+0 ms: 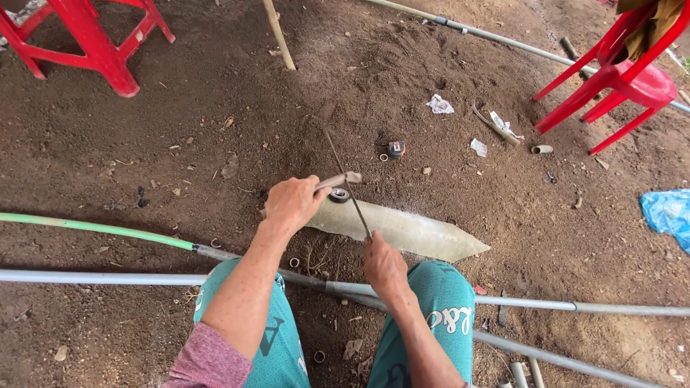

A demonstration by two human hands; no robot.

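Two hands, left grip (291,205) pinning short pipe (338,179), right (384,264) gripping hacksaw blade (348,187) across it

white torn wrappers (440,105), blue plastic bag (667,213) on dirt

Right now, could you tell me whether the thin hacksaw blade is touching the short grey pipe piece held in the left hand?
Touching. The head view shows the thin hacksaw blade crossing directly over the short grey pipe piece, with no gap visible.

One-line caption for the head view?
Left hand steadies a short pipe piece while right hand draws a hacksaw blade across it.
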